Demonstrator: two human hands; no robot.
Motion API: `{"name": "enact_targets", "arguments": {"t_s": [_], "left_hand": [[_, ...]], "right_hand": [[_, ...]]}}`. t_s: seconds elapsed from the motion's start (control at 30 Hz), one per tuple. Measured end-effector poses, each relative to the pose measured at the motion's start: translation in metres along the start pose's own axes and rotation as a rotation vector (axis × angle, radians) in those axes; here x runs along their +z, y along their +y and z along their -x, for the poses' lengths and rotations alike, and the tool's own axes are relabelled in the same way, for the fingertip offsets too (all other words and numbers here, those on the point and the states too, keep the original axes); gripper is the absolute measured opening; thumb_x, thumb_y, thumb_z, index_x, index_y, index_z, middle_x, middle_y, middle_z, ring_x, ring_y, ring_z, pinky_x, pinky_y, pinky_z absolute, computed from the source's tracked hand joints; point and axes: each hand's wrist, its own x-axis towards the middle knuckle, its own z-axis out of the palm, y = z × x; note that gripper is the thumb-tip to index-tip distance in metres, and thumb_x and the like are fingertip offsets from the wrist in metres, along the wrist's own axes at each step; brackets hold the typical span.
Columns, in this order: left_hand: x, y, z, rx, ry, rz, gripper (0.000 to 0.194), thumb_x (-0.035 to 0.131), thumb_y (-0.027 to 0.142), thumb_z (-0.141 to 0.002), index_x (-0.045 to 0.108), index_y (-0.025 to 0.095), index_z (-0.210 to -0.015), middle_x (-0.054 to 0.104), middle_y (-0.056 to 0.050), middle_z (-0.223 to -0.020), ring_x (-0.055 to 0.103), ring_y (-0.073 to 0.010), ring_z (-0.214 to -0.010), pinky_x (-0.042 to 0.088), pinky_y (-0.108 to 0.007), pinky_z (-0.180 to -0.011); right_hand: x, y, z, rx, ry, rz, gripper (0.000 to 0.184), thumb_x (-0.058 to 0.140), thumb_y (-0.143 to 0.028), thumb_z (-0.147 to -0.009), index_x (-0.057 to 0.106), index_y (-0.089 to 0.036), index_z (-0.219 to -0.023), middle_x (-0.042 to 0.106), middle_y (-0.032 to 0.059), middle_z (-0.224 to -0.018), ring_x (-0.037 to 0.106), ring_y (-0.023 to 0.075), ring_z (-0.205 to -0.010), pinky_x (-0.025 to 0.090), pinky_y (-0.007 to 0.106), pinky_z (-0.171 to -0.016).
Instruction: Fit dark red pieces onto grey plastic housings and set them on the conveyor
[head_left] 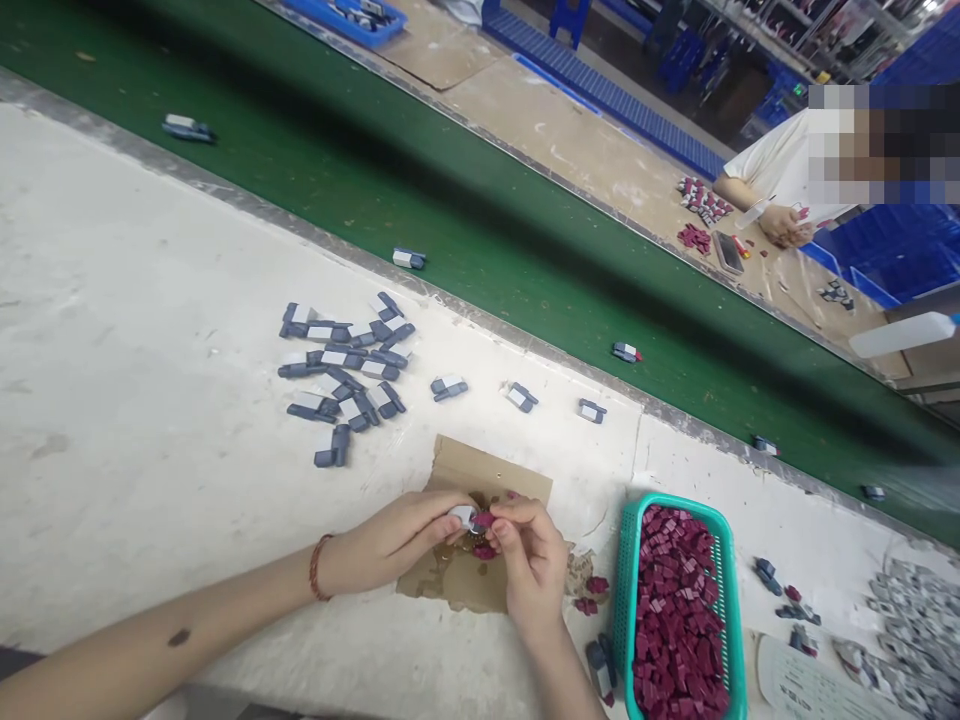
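Left grip [384, 541] pinches the grey-white piece [462, 516] and right grip [535, 562] a maroon bit [482, 521], both over the cardboard [487, 463], probably to catch mess, with the teal basket [622, 600] right of it, presumably for easy reach.

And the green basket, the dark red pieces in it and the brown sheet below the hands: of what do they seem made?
Basket: probably moulded plastic, smooth, with regular small holes in its wall.
Red pieces: likely plastic, satin finish, evenly coloured with pale highlights; painted metal is possible.
Brown sheet: looks like cardboard, dull, with a ragged edge and dark stains.
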Motion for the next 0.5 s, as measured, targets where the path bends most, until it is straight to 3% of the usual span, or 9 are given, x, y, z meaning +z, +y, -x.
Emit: {"name": "enact_targets", "arguments": {"t_s": [0.17,0.4,0.5], "left_hand": [[0.0012,-0.0037,0.0012,0.028,-0.014,-0.053,0.034,0.025,0.037,-0.100,0.047,0.020,-0.081,0.053,0.001,-0.067,0.048,-0.0152,-0.058,0.037,-0.025,-0.056],[0.0017,-0.0030,0.0010,-0.041,-0.018,-0.073,0.034,0.026,0.040,-0.098,0.043,0.021,-0.075,0.053,0.001,-0.066,0.047,-0.0155,-0.057,0.037,-0.026,-0.057],[0.0023,-0.0017,0.0014,-0.055,-0.013,-0.052,0.033,0.027,0.039,-0.098,0.045,0.021,-0.076,0.053,0.001,-0.066,0.048,-0.0157,-0.058,0.036,-0.026,-0.056]], "right_hand": [[-0.0003,0.0021,0.0005,-0.008,-0.043,0.076,0.020,0.056,-0.035,-0.092,0.068,-0.020,-0.086,0.068,0.0034,-0.073,0.063,0.0155,-0.066,0.050,0.026,-0.059],[0.0008,-0.0017,0.0003,0.003,-0.083,0.206,0.019,0.053,-0.032,-0.093,0.065,-0.020,-0.088,0.071,0.0045,-0.078,0.065,0.0168,-0.070,0.051,0.026,-0.062],[-0.0036,-0.0067,-0.0026,-0.060,-0.154,0.388,0.021,0.047,-0.034,-0.096,0.062,-0.020,-0.096,0.068,0.0039,-0.077,0.063,0.0168,-0.067,0.049,0.026,-0.059]]}}
